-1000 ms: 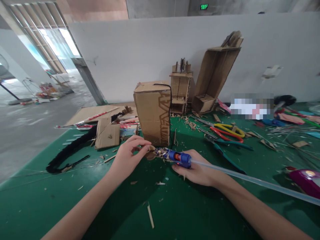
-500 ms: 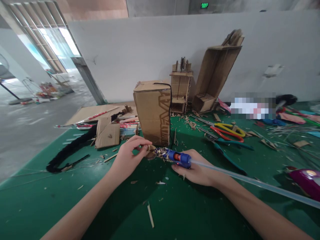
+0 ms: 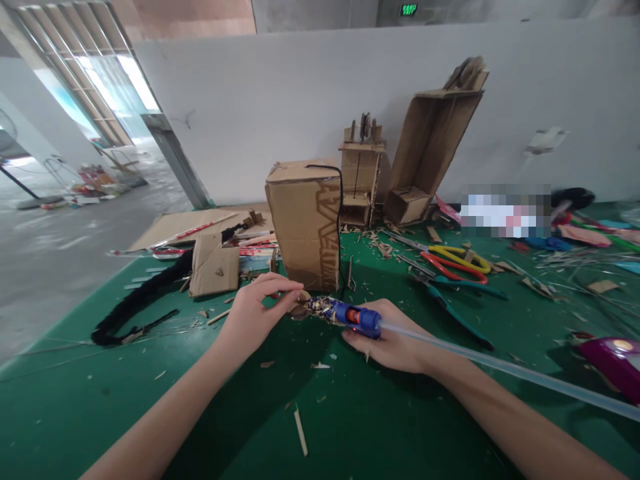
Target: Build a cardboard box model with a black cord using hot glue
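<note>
My right hand [image 3: 387,337] is closed round a blue hot glue gun [image 3: 367,321], whose front is crusted with scraps. A long clear glue stick [image 3: 480,357] runs out of its back to the right. The gun's tip points left, at the fingers of my left hand [image 3: 265,307]. Thumb and forefinger of that hand pinch a small brown cardboard piece [image 3: 303,296], close to the tip; whether the two touch I cannot tell. Just behind stands an upright cardboard box [image 3: 303,230] with a brown zigzag pattern and a black cord on its edge.
Scissors with yellow and red handles [image 3: 457,261] and teal-handled pliers [image 3: 457,313] lie at right. A purple tool [image 3: 613,360] sits at the right edge. Cardboard constructions [image 3: 363,173] stand by the white wall. A black fuzzy strip [image 3: 145,297] and a cardboard piece [image 3: 215,270] lie left.
Almost nothing differs. Both hands keep their hold, with the glue gun's tip still at the small cardboard piece; the view has shifted very slightly.
</note>
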### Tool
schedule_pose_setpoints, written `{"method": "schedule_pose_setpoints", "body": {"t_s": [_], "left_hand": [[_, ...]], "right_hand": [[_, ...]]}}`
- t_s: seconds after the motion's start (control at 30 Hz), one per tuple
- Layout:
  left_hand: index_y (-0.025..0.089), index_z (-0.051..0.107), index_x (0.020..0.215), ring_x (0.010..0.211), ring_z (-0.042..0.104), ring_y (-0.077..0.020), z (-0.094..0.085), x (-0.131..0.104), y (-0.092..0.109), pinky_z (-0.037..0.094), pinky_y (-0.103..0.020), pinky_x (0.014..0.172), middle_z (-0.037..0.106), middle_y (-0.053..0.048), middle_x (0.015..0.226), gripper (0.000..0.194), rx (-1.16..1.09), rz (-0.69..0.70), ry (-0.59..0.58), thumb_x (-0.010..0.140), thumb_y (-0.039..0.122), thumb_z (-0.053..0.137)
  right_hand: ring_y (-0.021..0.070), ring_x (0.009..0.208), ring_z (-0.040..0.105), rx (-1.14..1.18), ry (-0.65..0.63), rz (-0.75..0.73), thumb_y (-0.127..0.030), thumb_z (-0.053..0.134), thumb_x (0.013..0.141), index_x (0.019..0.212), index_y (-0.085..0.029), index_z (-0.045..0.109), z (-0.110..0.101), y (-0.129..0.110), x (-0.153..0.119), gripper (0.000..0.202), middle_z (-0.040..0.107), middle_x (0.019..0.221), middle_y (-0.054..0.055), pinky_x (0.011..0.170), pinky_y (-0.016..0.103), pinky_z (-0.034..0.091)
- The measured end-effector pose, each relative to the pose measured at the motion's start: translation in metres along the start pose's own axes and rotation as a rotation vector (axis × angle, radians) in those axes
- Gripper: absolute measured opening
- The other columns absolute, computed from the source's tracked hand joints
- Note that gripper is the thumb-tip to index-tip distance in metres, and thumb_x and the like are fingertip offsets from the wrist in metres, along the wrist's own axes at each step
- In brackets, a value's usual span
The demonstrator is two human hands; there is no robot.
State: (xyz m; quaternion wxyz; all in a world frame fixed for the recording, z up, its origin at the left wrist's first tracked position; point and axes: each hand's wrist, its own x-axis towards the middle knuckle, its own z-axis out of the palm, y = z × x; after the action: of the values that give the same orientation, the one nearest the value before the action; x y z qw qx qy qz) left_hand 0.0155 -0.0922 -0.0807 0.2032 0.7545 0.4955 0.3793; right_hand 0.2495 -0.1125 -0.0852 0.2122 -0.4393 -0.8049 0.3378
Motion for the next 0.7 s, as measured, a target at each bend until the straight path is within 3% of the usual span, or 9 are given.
{"method": "schedule_pose_setpoints", "body": {"t_s": [0.7], "left_hand": [[0.023,0.07,0.092,0.089,0.061,-0.0181,0.0002,-0.0024,0.0031,0.05,-0.032,0.078,0.069,-0.003,0.092,0.019,0.012,0.033,-0.001,0.082,0.025,0.054]], "right_hand": [[0.0082,0.05,0.043,0.002,-0.023,0.019,-0.03,0.052,0.079,0.06,-0.019,0.045,-0.0012,-0.0013,0.0,0.022,0.047,0.055,-0.004,0.048,0.021,0.033]]}}
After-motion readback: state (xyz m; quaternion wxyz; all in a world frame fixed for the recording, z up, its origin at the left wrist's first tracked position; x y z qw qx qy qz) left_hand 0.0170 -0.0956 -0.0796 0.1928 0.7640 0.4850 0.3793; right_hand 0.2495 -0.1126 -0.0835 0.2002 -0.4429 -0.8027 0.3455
